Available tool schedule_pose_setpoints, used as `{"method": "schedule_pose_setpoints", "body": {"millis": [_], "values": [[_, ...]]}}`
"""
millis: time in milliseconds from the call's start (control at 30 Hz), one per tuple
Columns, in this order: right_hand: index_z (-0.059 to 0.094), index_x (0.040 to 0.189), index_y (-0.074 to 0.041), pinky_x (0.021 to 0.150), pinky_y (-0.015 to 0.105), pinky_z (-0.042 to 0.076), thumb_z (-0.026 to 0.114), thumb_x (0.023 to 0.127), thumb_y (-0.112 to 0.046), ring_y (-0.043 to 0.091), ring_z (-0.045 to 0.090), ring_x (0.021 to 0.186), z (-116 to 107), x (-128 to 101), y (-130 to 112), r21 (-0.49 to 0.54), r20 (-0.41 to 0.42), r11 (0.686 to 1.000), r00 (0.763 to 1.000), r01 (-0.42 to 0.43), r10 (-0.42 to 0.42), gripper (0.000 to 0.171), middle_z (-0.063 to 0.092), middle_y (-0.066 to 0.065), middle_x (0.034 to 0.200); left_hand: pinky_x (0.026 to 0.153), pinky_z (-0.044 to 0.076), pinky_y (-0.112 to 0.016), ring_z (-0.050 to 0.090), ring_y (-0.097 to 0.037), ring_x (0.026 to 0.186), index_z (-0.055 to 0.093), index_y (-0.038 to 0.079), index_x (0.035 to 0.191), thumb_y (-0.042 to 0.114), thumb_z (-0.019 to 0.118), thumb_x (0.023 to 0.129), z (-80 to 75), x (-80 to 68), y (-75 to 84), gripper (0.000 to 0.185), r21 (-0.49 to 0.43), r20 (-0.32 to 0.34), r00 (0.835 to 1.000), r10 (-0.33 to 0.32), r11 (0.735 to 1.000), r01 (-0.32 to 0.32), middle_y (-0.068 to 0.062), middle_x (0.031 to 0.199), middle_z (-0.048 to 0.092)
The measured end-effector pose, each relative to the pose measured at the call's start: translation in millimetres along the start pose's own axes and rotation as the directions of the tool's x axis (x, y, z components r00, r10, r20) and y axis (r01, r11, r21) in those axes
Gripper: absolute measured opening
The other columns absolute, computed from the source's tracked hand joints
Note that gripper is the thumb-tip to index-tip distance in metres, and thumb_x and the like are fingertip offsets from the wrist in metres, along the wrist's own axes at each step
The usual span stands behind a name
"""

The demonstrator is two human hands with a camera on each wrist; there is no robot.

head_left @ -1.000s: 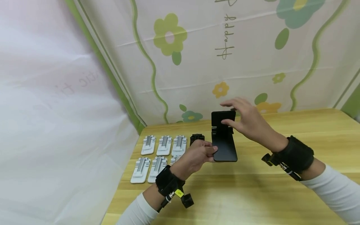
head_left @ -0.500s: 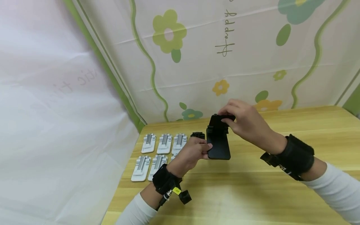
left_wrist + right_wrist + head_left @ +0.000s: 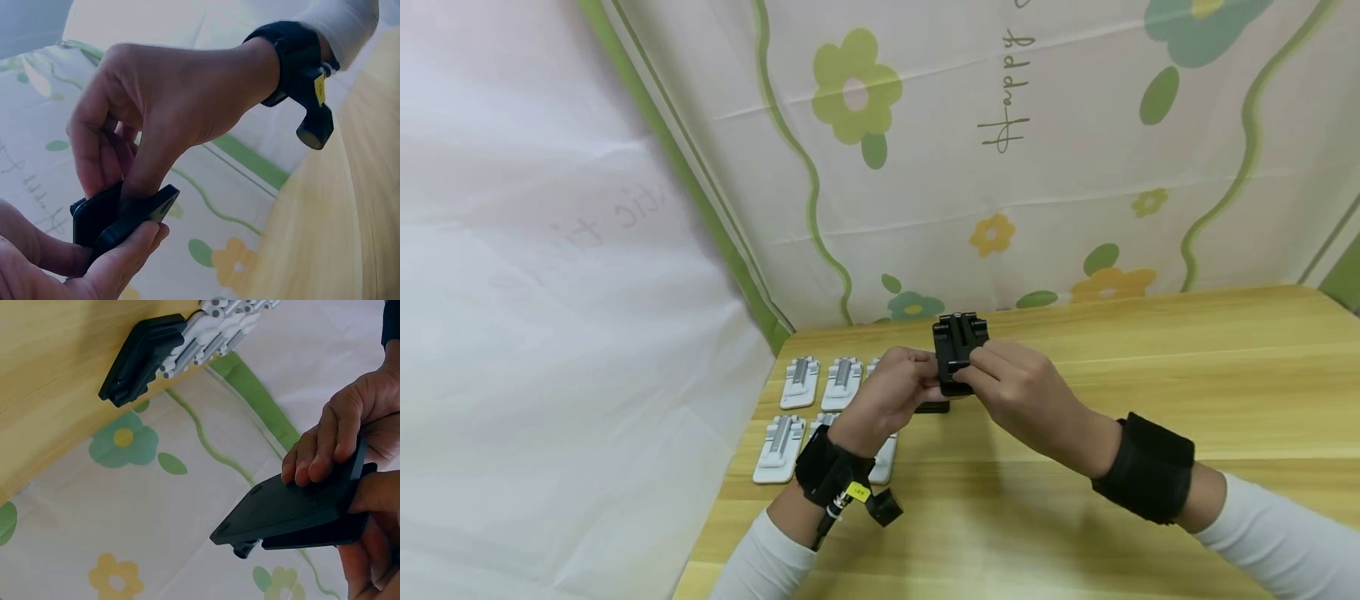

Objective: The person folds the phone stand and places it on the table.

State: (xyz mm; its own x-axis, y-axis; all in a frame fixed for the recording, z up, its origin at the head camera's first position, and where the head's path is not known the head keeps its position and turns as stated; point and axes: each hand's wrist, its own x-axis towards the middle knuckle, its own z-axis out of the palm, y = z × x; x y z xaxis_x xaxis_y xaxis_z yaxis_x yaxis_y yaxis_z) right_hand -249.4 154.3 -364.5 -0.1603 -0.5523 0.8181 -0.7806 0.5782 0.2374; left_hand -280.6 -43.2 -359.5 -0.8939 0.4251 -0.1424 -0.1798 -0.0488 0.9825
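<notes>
A black folding phone stand (image 3: 957, 335) is held up over the table, its ribbed arm side facing up in the head view. My left hand (image 3: 893, 390) grips its left edge. From the right, my right hand (image 3: 1018, 398) pinches the stand's near end with thumb and fingers. In the right wrist view the stand's two plates (image 3: 281, 506) lie close together with a narrow gap; left fingers (image 3: 328, 440) rest over the wide plate. The left wrist view has the right hand (image 3: 150, 100) reaching down onto the stand (image 3: 94, 219), partly covering it.
A second black phone stand (image 3: 140, 359) lies on the wooden table (image 3: 1112, 358), mostly hidden behind the left hand in the head view. Several white phone stands (image 3: 780, 448) lie in two rows at the left. A flower-printed curtain (image 3: 925, 167) hangs behind the table.
The right hand, off the unfolded stand a second ago, took its upper plate and folded it down. Both hands moved left with the stand, which now shows its ribbed side.
</notes>
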Motion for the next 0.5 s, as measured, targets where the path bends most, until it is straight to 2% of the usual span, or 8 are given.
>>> {"method": "schedule_pose_setpoints", "body": {"millis": [100, 200, 267, 333, 367, 400, 433, 500], "values": [[0.076, 0.088, -0.002, 0.066, 0.034, 0.059, 0.089, 0.071, 0.006, 0.02, 0.064, 0.074, 2.4, -2.3, -1.5, -0.011, 0.018, 1.0, 1.0, -0.002, 0.002, 0.023, 0.063, 0.005, 0.08, 0.09, 0.06, -0.028, 0.071, -0.029, 0.115, 0.058, -0.006, 0.139, 0.005, 0.044, 0.109, -2.3, 1.4, -1.8, 0.035, -0.012, 0.004, 1.0, 0.004, 1.0, -0.004, -0.023, 0.136, 0.063], [0.076, 0.09, -0.005, 0.068, 0.033, 0.059, 0.089, 0.073, 0.002, 0.019, 0.064, 0.076, 1.8, -2.3, -0.8, 0.022, 0.061, 0.999, 0.997, -0.048, 0.047, 0.022, 0.062, 0.004, 0.082, 0.093, 0.059, -0.029, 0.069, -0.031, 0.119, 0.056, -0.007, 0.14, 0.005, 0.043, 0.109, -4.0, 1.8, -3.1, 0.036, -0.01, 0.011, 1.0, 0.014, 1.0, -0.014, -0.025, 0.138, 0.061], [0.075, 0.09, -0.008, 0.066, 0.031, 0.057, 0.088, 0.077, -0.004, 0.015, 0.061, 0.076, 0.3, -1.5, 0.1, 0.082, 0.099, 0.989, 0.989, -0.121, 0.113, 0.019, 0.062, 0.002, 0.085, 0.092, 0.059, -0.029, 0.069, -0.031, 0.117, 0.056, -0.007, 0.14, 0.005, 0.044, 0.109, -4.9, 1.8, -3.7, 0.036, -0.006, 0.005, 1.0, 0.018, 1.0, -0.018, -0.025, 0.138, 0.061], [0.073, 0.093, -0.01, 0.067, 0.031, 0.056, 0.086, 0.082, -0.01, 0.012, 0.06, 0.077, -2.6, 0.3, 1.9, 0.168, 0.15, 0.953, 0.962, -0.253, 0.229, 0.017, 0.061, 0.001, 0.087, 0.091, 0.06, -0.028, 0.07, -0.029, 0.115, 0.056, -0.008, 0.139, 0.004, 0.045, 0.108, -5.5, 2.0, -4.5, 0.035, -0.003, 0.001, 1.0, 0.02, 1.0, -0.02, -0.025, 0.137, 0.061], [0.072, 0.097, -0.009, 0.067, 0.032, 0.054, 0.084, 0.086, -0.014, 0.012, 0.059, 0.078, -4.3, 1.4, 3.4, 0.204, 0.182, 0.918, 0.934, -0.34, 0.306, 0.017, 0.062, 0.002, 0.089, 0.09, 0.06, -0.027, 0.071, -0.028, 0.114, 0.056, -0.008, 0.139, 0.004, 0.045, 0.108, -5.5, 1.8, -4.6, 0.035, -0.004, -0.002, 1.0, 0.018, 1.0, -0.018, -0.025, 0.136, 0.062], [0.07, 0.102, -0.008, 0.069, 0.033, 0.053, 0.081, 0.09, -0.019, 0.013, 0.059, 0.081, -6.6, 3.0, 5.7, 0.236, 0.235, 0.866, 0.89, -0.442, 0.39, 0.02, 0.063, 0.003, 0.093, 0.088, 0.06, -0.026, 0.072, -0.027, 0.112, 0.057, -0.008, 0.139, 0.004, 0.045, 0.108, -5.5, 1.8, -4.9, 0.035, 0.002, -0.004, 1.0, 0.021, 1.0, -0.021, -0.025, 0.135, 0.063], [0.068, 0.109, -0.006, 0.073, 0.035, 0.054, 0.077, 0.094, -0.024, 0.016, 0.06, 0.085, -8.7, 4.7, 8.9, 0.257, 0.302, 0.795, 0.827, -0.549, 0.473, 0.025, 0.063, 0.006, 0.099, 0.086, 0.061, -0.025, 0.073, -0.025, 0.11, 0.057, -0.009, 0.138, 0.004, 0.046, 0.107, -5.2, 1.6, -5.0, 0.035, 0.005, -0.006, 1.0, 0.019, 1.0, -0.019, -0.025, 0.134, 0.064], [0.059, 0.128, -0.001, 0.083, 0.043, 0.055, 0.067, 0.101, -0.034, 0.025, 0.062, 0.099, -11.7, 8.4, 18.3, 0.276, 0.458, 0.615, 0.663, -0.739, 0.592, 0.044, 0.062, 0.014, 0.114, 0.083, 0.061, -0.024, 0.074, -0.023, 0.106, 0.057, -0.009, 0.138, 0.003, 0.046, 0.107, -4.3, 1.7, -5.0, 0.035, 0.008, -0.008, 1.0, 0.018, 1.0, -0.018, -0.026, 0.132, 0.065]]}}
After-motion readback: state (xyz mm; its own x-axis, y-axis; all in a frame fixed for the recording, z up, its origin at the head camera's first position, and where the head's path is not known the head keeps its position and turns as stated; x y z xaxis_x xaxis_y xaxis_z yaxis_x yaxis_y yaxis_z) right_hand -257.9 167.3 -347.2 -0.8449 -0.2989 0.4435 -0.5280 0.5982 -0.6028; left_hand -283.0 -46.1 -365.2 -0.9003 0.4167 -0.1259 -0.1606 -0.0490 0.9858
